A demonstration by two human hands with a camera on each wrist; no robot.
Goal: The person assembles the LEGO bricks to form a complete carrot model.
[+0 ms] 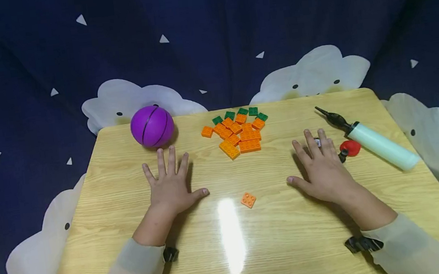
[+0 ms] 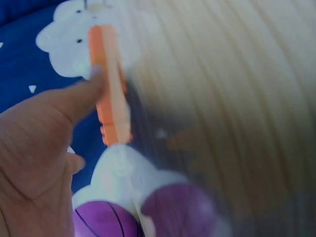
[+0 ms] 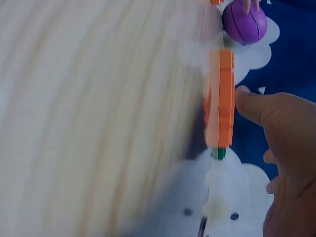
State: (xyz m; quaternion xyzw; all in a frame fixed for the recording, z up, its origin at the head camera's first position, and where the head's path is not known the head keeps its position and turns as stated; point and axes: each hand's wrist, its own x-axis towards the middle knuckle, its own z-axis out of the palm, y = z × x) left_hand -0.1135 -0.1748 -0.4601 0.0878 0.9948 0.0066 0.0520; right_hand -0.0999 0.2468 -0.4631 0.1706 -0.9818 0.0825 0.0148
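On the left of the wooden table [image 1: 200, 256], my left hand [image 1: 170, 190] lies palm down with its fingers spread, holding nothing. Its fingertips point at a purple ball [image 1: 152, 126] with black lines. My right hand [image 1: 323, 172] is likewise spread palm down on the right side and holds nothing. Whether either palm touches the wood I cannot tell. A single orange toy brick [image 1: 248, 200] sits between the hands. Farther back is a cluster of orange bricks [image 1: 250, 145] with several green bricks [image 1: 253, 111] behind. Each thumb also shows in its own wrist view.
At the right lies a hand pump [image 1: 383, 145] with a pale green barrel and black nozzle. A red item [image 1: 351, 148] with a black end is beside my right hand, which partly covers a dark thing there. A dark blue curtain [image 1: 207, 30] with white clouds hangs behind.
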